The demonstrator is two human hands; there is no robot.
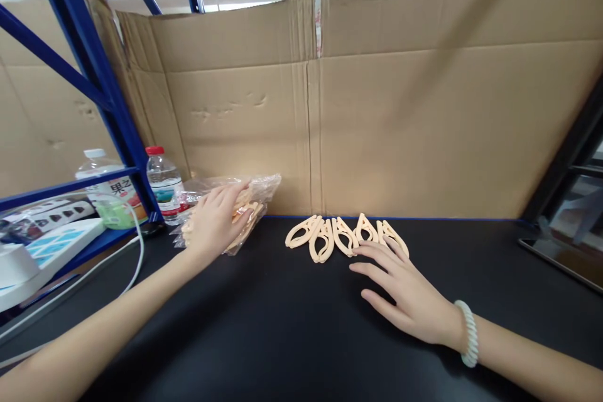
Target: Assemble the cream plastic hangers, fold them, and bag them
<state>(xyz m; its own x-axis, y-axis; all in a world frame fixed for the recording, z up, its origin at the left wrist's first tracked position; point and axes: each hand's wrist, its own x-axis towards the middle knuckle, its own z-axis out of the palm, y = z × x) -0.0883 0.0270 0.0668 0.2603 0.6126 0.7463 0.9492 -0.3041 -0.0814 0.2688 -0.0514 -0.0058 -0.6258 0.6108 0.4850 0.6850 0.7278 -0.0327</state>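
Note:
Several cream plastic clips (330, 235) lie in a row on the black table (282, 326) near the cardboard wall. My right hand (405, 292) rests flat on the table with fingers stretched out, its fingertips touching the rightmost clips. My left hand (217, 220) reaches into a clear plastic bag (257, 191) holding more cream clips, fingers curled over the pieces inside; what they grip is hidden. A white bead bracelet (468, 333) circles my right wrist.
Tall cardboard sheets (377, 119) wall off the back of the table. At left stand a blue metal rack (101, 81), two water bottles (162, 182), a power strip (51, 245) and a white cable (134, 251). A dark tablet (560, 257) lies at far right.

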